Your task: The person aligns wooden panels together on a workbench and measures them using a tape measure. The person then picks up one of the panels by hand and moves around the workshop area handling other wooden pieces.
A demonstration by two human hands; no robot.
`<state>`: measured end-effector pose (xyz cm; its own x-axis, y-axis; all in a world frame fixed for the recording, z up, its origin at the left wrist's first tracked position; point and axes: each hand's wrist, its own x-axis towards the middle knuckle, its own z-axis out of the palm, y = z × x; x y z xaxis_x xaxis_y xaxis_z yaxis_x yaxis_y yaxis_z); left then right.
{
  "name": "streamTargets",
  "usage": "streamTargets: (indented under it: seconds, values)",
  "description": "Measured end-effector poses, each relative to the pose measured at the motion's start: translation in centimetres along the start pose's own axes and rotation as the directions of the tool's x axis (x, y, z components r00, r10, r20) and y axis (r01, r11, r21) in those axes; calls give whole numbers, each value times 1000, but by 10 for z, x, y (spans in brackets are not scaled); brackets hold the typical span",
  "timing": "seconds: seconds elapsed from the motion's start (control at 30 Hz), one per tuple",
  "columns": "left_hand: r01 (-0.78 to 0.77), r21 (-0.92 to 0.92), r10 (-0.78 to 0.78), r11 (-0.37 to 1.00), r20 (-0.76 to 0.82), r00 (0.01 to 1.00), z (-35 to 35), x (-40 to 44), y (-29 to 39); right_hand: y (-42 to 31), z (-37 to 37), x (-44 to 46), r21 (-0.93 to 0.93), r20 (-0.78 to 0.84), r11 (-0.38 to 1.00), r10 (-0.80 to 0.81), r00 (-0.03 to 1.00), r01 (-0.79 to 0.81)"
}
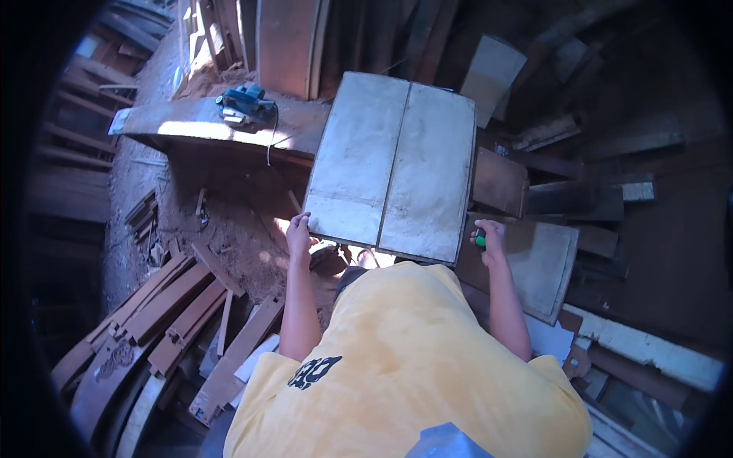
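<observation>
Head: pale panel (pixel 435 160), dusty bench (pixel 179 116), timber (pixel 174 299) around.

Woodworking workshop, rough and dusty; a blue-green power tool (pixel 244 104) is sitting on a long wooden tabletop (pixel 191 122), its cord (pixel 272 133) hanging over the edge; cut and curved wooden pieces (pixel 172 313) are lying heaped on the dirt-brown floor (pixel 237 229), one showing carved ornament (pixel 114 359); upright boards (pixel 289 49) are standing behind the tabletop; more planks (pixel 649 347) are piling up along the right side; patches of bright light (pixel 195 130) are falling across the otherwise dim space.
</observation>
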<state>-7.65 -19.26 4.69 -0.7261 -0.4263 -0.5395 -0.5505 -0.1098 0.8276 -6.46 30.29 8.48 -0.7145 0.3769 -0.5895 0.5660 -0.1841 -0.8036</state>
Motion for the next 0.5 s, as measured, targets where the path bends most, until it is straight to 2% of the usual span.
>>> streamTargets:
  seconds: [0.03, 0.07, 0.1, 0.13, 0.17, 0.2, 0.23, 0.27, 0.33, 0.37, 0.43, 0.47, 0.5]
  values:
    - [-18, 10, 18, 1000, -9, 1000, -2, 1, -10, -12, 0, 8, -14, 24, 1000, 7, 1000, -7]
    - [-26, -70, 26, 997, -1, 1000, -2, 3, -22, -24, 0, 16, -96, -93, 994, -54, 994, 45]
    - [-25, -46, 23, 999, -40, 999, 0, -10, -17, -33, 4, 26, -181, -200, 980, -125, 972, 89]
    - [-60, -43, 59, 997, -29, 998, -2, -9, -31, -37, 5, 40, -190, -171, 979, -112, 979, 79]
    - [-96, -37, 96, 995, -13, 995, -4, -7, -45, -42, 3, 55, -392, -215, 897, -303, 929, 202]
    - [-9, 67, 12, 998, -42, 999, 3, -34, -19, -45, -1, 71, -580, -215, 759, -492, 844, 294]
    - [5, 69, 0, 998, -70, 998, 14, -50, -5, -51, -4, 87, -664, -198, 690, -532, 823, 286]
    - [59, -52, -60, 997, -20, 998, 19, -61, 4, -55, -2, 102, -740, -162, 611, -568, 807, 282]
    - [142, -230, -137, 963, 37, 990, 22, -70, 1, -56, -1, 134, -346, -135, 862, -435, 890, 369]
    - [163, -287, -153, 944, 58, 987, 23, -69, -4, -57, -1, 149, -142, -91, 962, -247, 965, 233]
    - [148, -246, -146, 958, 27, 989, 26, -79, 0, -49, -11, 179, 28, 23, 994, -106, 994, 105]
    - [148, -188, -146, 971, 24, 989, 27, -81, -1, -43, -15, 191, 22, 39, 994, -105, 994, 104]
    - [145, -130, -143, 981, 25, 989, 29, -82, 0, -33, -19, 203, -81, -14, 976, -204, 979, 203]
